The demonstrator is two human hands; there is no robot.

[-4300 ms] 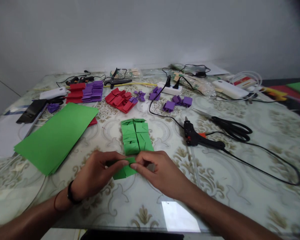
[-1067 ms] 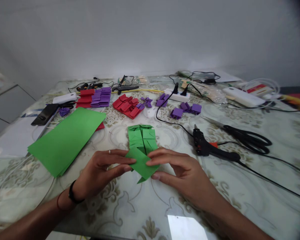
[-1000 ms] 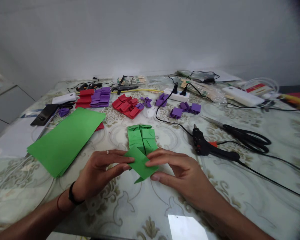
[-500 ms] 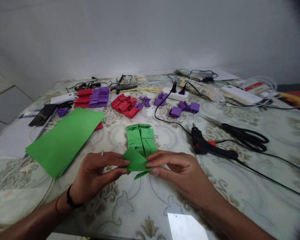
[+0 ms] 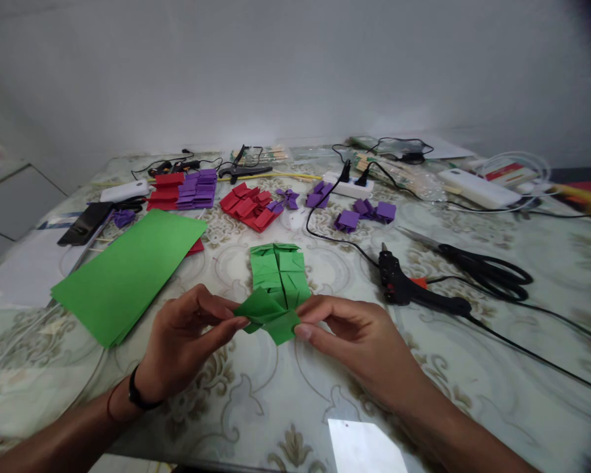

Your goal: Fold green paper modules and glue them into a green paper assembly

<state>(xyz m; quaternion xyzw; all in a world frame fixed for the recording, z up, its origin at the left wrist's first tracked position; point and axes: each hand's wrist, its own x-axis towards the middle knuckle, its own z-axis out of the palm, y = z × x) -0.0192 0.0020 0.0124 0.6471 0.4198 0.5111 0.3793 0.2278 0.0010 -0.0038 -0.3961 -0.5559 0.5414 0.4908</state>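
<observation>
Between my two hands is a partly folded piece of green paper (image 5: 270,315), its flaps spread at angles. My left hand (image 5: 192,341) pinches its left corner between thumb and fingers. On the other side, my right hand (image 5: 352,335) grips the right edge in the same way. Just beyond the paper, several folded green paper pieces (image 5: 278,266) lie grouped in rows on the table. A stack of flat green sheets (image 5: 132,276) rests to the left of my left hand.
Right of my hands lie a black glue gun (image 5: 414,286) with its cable and black-handled scissors (image 5: 477,263). Red folded pieces (image 5: 246,207) and purple folded pieces (image 5: 347,221) sit farther back, near a white power strip (image 5: 349,186). A black phone (image 5: 85,223) lies at left.
The green paper has turned and opened in my fingers, so a second flap now shows at the right. My left hand has risen slightly.
</observation>
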